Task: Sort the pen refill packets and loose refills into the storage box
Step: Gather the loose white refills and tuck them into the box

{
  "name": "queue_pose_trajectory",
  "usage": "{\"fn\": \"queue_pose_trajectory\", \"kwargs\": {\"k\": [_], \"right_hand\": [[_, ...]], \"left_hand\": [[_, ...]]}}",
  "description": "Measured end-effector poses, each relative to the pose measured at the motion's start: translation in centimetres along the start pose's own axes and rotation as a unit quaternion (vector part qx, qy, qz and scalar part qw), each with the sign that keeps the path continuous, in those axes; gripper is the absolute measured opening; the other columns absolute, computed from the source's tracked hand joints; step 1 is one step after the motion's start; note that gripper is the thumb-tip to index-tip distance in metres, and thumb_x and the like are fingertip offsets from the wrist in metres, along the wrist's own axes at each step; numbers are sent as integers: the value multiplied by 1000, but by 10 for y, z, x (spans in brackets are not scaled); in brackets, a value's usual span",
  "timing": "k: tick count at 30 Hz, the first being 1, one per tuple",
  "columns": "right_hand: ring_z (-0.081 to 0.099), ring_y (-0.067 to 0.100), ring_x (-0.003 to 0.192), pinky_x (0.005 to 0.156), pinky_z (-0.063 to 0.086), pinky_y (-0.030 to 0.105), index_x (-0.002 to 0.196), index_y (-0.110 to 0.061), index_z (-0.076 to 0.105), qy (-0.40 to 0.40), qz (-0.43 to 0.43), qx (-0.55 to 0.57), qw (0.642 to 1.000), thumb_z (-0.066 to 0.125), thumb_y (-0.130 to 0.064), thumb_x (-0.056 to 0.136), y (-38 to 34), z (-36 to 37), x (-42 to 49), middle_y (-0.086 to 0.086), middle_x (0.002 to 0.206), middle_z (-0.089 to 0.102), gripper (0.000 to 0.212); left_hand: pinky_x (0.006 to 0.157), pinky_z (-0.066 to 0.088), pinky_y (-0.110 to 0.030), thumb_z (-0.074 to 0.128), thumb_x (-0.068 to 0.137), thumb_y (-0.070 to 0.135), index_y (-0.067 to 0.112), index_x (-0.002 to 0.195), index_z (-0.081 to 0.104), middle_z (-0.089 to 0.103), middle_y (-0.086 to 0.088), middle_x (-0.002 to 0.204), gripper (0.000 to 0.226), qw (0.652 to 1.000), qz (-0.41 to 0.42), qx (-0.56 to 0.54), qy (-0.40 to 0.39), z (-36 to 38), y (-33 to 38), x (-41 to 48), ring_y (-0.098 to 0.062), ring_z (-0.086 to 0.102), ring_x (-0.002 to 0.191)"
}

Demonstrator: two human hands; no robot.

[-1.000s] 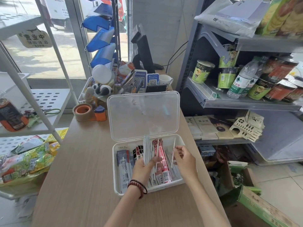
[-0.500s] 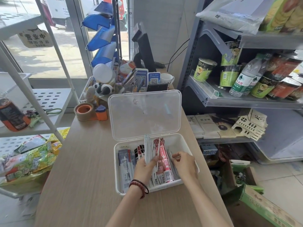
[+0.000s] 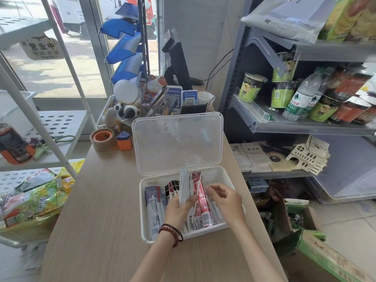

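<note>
Left hand [image 3: 179, 209], right hand [image 3: 226, 201]: curled.

On the bench [image 3: 101, 200]: one storage box [image 3: 144, 237], one tape roll [image 3: 104, 139], two QR-code placards [image 3: 174, 97] [image 3: 189, 98], one white mug [image 3: 205, 98]; two water bottles [image 3: 302, 100] [image 3: 317, 96] on the shelf [image 3: 305, 127].

I log the storage box [image 3: 229, 181] as smooth, milky translucent plastic; its lid [image 3: 177, 143] is clearer and faintly frosted. The red packets [image 3: 201, 198] inside read as glossy film, the white packets [image 3: 184, 186] as matt. The table [image 3: 101, 210] has a pale, matt wood-grain top. At its far-left corner is a brown tape roll [image 3: 99, 145], slightly shiny. Off the right edge is a grey painted metal shelf [image 3: 305, 127].
</note>
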State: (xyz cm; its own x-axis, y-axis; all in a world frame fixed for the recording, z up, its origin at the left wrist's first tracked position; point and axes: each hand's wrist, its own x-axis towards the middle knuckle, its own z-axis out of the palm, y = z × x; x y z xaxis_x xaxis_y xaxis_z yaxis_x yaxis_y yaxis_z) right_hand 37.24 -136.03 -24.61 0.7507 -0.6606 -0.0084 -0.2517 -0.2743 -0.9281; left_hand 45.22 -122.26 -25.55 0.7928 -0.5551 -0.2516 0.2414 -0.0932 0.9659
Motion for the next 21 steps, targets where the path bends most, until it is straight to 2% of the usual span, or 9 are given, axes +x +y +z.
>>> {"fn": "queue_pose_trajectory", "kwargs": {"k": [2,5,7,9,11,13,15,18,21], "right_hand": [[70,0,80,74,56,22,86,-38,74,-28,3,4,1000,71,-61,73,1,-2,-2,-17,85,75,27],[71,4,82,79,58,28,87,-33,76,-58,10,11,998,74,-62,69,1,-2,-1,-12,85,76,35],[72,7,82,80,58,30,87,-28,76,-65,16,21,998,75,-59,68,1,-3,0,-9,84,76,36],[72,6,81,79,58,30,89,-27,74,-60,28,19,998,73,-55,74,1,-2,1,-8,85,76,32],[71,2,78,71,58,28,94,-27,71,-14,45,9,999,67,-47,86,1,-1,2,-9,86,76,23],[70,-1,74,57,56,23,97,-23,67,54,62,24,996,60,-38,93,1,1,4,-11,84,75,16],[69,-1,72,51,55,22,100,-21,64,91,67,31,993,57,-33,96,0,2,6,-15,80,74,14],[70,7,83,69,61,40,102,-26,63,100,56,-22,993,55,-37,96,1,4,5,-10,91,73,15],[69,10,82,69,61,44,100,-29,59,149,30,-34,988,53,-35,98,3,6,3,-11,87,69,8]], "left_hand": [[56,55,-23,68,84,29,20,94,68,69,-1,71,14,1000,0,0,-9,1,0,-1,-11,66,58],[50,50,-19,69,82,30,13,88,68,66,0,66,18,999,12,39,-17,1,2,-2,-8,62,54],[57,53,-30,69,82,32,6,89,67,65,-6,71,27,997,21,63,-29,2,2,-2,-16,61,60],[63,57,-38,69,82,29,7,90,66,67,-8,75,23,998,18,44,-32,2,1,-1,-21,64,63],[63,59,-32,68,84,28,13,88,68,71,-3,77,15,999,11,32,-21,1,1,-1,-17,69,66],[56,55,-17,66,86,27,16,86,71,73,4,74,12,999,16,31,-11,1,1,-2,-5,69,65],[53,51,-12,63,88,24,14,86,72,73,3,77,14,1000,14,19,-10,0,1,-3,-2,69,65],[56,53,-15,60,90,25,16,87,72,74,-1,83,15,1000,10,18,-17,0,2,-3,-8,71,69],[60,54,-17,58,91,29,23,84,74,74,4,83,18,999,18,37,-8,0,1,-3,-6,70,74]]}}
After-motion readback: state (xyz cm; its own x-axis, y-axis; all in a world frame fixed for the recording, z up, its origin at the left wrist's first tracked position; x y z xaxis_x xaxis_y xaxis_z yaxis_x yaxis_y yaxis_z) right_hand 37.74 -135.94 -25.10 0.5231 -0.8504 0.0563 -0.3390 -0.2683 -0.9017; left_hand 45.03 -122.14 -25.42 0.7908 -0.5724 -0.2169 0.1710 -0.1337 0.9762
